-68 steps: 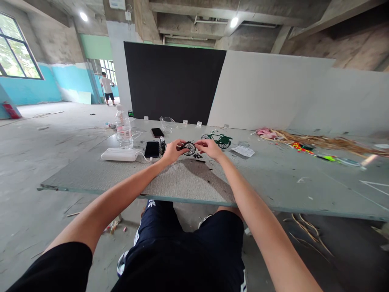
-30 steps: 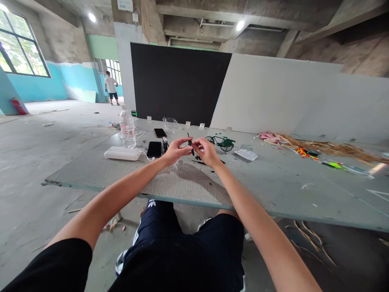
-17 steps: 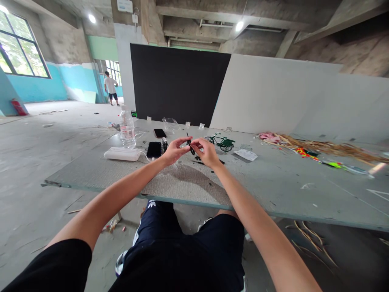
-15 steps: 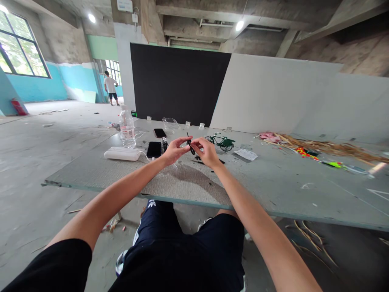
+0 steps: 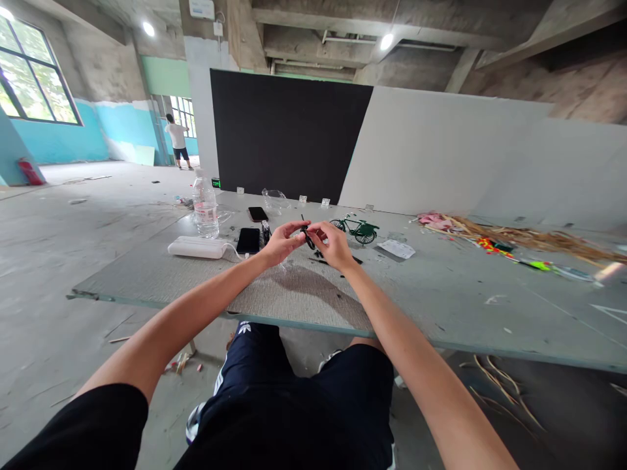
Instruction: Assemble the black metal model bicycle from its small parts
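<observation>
A small dark part (image 5: 307, 239) with a thin rod pointing up is held above the table, between the fingertips of both hands. My left hand (image 5: 284, 241) pinches it from the left, and my right hand (image 5: 332, 244) grips it from the right. The part's finer shape is too small to tell. Behind my right hand a green model bicycle (image 5: 360, 229) stands upright. Small black pieces (image 5: 319, 254) lie on the table just below the hands.
On the table (image 5: 196, 282) at the left are a white power strip (image 5: 197, 247), a plastic bottle (image 5: 204, 205) and two phones (image 5: 248, 241) (image 5: 257, 214). A paper sheet (image 5: 396, 249) and a pile of brown strips (image 5: 519, 235) lie right. A person (image 5: 177, 140) stands far back left.
Both hands and the dark part have barely moved. The person in the background has shifted posture, with the arms now raised.
</observation>
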`<state>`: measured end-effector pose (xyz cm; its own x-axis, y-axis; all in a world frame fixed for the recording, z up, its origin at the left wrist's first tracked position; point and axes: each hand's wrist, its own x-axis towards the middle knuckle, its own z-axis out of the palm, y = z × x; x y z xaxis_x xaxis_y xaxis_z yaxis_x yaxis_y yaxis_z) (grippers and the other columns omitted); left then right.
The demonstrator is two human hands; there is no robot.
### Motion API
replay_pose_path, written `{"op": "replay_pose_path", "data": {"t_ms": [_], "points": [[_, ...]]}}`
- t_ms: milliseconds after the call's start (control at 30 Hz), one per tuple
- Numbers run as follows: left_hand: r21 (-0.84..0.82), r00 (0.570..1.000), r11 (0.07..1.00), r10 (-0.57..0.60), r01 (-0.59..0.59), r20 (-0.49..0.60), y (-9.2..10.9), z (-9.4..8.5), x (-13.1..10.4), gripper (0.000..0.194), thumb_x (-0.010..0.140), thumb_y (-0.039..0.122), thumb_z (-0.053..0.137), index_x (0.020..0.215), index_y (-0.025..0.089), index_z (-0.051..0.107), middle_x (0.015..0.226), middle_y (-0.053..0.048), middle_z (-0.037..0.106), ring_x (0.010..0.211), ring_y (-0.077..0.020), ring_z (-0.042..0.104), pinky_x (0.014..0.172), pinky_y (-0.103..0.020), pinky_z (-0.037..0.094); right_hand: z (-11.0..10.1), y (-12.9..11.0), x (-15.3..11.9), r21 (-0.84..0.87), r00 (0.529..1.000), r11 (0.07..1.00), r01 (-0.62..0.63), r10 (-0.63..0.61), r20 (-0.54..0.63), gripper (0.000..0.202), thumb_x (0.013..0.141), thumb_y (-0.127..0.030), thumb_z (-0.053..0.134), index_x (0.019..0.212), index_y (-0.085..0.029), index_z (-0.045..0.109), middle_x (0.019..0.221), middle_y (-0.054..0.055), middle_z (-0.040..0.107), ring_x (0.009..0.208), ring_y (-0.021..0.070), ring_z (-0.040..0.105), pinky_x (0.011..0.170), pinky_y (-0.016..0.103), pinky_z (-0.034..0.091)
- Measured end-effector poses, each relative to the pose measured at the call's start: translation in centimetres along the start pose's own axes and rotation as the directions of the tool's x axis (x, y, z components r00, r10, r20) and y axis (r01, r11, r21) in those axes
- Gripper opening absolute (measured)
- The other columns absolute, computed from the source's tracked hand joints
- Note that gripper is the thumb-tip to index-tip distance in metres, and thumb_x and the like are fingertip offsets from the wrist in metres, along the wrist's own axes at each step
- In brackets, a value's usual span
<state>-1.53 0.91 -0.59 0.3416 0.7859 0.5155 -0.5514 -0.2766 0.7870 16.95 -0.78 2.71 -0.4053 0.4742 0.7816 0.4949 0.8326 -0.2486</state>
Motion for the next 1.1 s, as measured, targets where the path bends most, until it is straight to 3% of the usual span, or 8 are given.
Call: {"op": "replay_pose_path", "data": {"t_ms": [1100], "points": [[-0.014, 0.999, 1.0, 0.024, -0.025, -0.031, -0.58, -0.11, 0.13, 0.046, 0.067, 0.037, 0.09, 0.107, 0.019, 0.075, 0.127, -0.012, 0.067, 0.12, -0.0277, 0.061, 0.106, -0.046, 0.043, 0.44, 0.08, -0.17, 0.007, 0.999, 0.999, 0.037, -0.037, -0.002, 0.022, 0.101, -0.038, 0.051, 0.104, -0.024, 0.067, 0.092, 0.006, 0.066, 0.074, 0.0177, 0.062, 0.069, 0.032, 0.053]]}}
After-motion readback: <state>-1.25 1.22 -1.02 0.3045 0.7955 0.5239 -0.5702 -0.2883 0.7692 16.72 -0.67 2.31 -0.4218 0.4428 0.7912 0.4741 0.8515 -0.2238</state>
